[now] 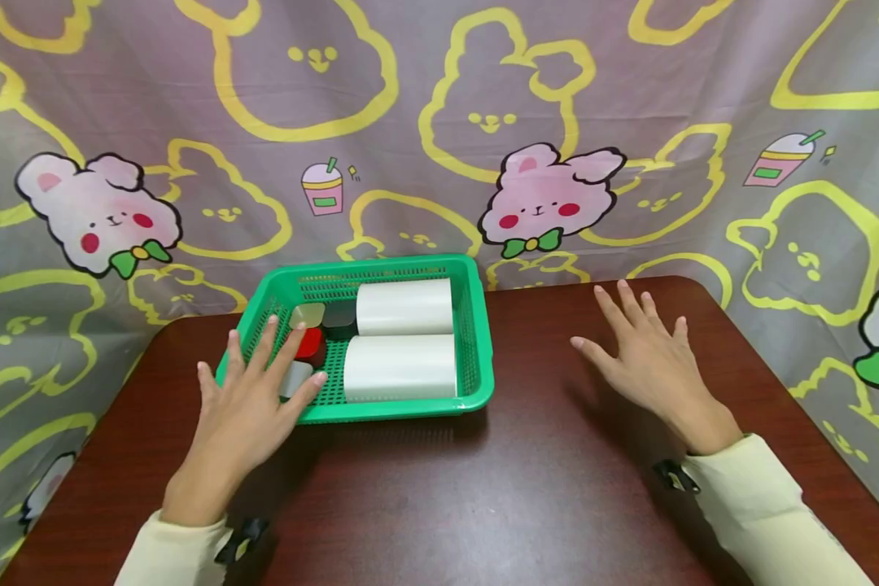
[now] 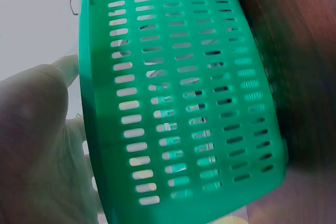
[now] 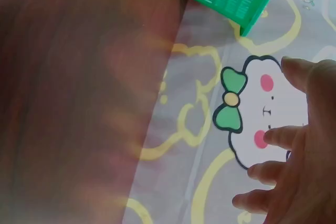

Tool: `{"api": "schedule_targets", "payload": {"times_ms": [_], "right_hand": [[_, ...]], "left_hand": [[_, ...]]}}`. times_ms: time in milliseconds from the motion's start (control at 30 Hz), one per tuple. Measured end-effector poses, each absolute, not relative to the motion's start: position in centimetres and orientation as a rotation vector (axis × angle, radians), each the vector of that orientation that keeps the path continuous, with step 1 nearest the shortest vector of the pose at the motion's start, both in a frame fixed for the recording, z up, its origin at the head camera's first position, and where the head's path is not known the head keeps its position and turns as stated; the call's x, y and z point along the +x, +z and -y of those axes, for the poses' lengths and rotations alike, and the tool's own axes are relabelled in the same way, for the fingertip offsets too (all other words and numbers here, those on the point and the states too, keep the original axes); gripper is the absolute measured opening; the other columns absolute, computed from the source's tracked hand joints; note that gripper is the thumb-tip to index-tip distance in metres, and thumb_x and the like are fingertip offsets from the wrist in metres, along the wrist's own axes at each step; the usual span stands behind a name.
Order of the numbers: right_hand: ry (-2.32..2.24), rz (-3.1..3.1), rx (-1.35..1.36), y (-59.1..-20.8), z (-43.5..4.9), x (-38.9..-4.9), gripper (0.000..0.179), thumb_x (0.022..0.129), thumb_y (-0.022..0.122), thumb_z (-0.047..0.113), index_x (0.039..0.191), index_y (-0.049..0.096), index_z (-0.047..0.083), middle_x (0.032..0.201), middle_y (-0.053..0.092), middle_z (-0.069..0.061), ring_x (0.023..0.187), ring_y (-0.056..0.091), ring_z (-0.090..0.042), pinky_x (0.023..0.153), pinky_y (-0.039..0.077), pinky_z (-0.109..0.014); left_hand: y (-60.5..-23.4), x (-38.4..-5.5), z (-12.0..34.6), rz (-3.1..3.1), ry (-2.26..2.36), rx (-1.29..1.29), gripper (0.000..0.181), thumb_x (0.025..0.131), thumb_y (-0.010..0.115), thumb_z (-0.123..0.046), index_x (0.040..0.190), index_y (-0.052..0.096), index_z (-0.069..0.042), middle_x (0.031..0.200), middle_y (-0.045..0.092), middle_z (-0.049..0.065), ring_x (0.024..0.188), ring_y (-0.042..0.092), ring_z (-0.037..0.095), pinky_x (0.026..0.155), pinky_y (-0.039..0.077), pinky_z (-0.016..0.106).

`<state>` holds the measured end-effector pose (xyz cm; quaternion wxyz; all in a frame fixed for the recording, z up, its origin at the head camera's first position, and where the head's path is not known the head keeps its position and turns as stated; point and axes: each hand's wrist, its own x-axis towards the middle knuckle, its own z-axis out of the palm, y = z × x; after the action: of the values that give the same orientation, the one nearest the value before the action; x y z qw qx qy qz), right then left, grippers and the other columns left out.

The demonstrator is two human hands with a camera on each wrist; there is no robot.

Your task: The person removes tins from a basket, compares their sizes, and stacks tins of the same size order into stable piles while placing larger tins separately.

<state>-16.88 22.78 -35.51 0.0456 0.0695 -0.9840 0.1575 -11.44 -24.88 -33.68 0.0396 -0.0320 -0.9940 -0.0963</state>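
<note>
A green plastic basket (image 1: pixel 483 358) with slotted walls stands on the table toward the back. Two white rolls (image 1: pixel 404 308) lie inside its right half, one behind the other. On its left side sit a red item (image 1: pixel 310 345), a black box-like item (image 1: pixel 340 317), a pale yellowish item (image 1: pixel 308 314) and a grey one (image 1: pixel 297 378), partly behind fingers. My left hand (image 1: pixel 245 419), fingers spread and straight, hovers over the basket's front left corner and holds nothing. To the right of the basket, my right hand (image 1: pixel 652 362) is spread above the table with nothing in it.
The brown wooden table (image 1: pixel 425 496) has rounded back corners. Behind it hangs a patterned curtain (image 1: pixel 425 122) with cartoon bears and rabbits, close to the basket's back wall. Pale sleeves (image 1: pixel 754 496) with black straps cover both wrists.
</note>
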Motion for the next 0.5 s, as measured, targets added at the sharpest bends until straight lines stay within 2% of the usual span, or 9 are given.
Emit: {"api": "schedule_targets", "payload": {"times_ms": [200,400,500], "right_hand": [[0.494,2.963,0.269,-34.7,-21.7,-16.9,0.091,0.099,0.053,0.069,0.17,0.018,0.023,0.174,0.016,-0.022,0.157,0.019,-0.053,0.115,0.013,-0.083],[0.514,2.91,0.337,-33.7,-20.5,-16.7,0.09,0.098,0.059,0.064,0.168,0.025,0.019,0.172,0.026,-0.022,0.156,0.025,-0.05,0.118,0.021,-0.077],[0.515,2.876,0.398,-33.1,-19.7,-16.7,0.09,0.097,0.063,0.061,0.167,0.028,0.017,0.171,0.03,-0.021,0.155,0.029,-0.048,0.115,0.03,-0.075]], "left_hand": [[-33.8,-11.0,25.7,3.016,-0.315,-0.079,0.084,0.102,0.046,-0.068,0.17,0.015,-0.03,0.176,0.009,0.019,0.156,-0.005,0.06,0.11,-0.004,0.089],[-34.0,-10.4,26.9,3.007,-0.381,-0.066,0.083,0.102,0.049,-0.065,0.17,0.016,-0.03,0.176,0.009,0.019,0.157,-0.003,0.059,0.111,-0.001,0.087],[-34.1,-10.2,27.5,2.986,-0.427,-0.073,0.082,0.103,0.051,-0.063,0.17,0.018,-0.029,0.176,0.01,0.019,0.158,0.001,0.058,0.113,0.005,0.086]]}}
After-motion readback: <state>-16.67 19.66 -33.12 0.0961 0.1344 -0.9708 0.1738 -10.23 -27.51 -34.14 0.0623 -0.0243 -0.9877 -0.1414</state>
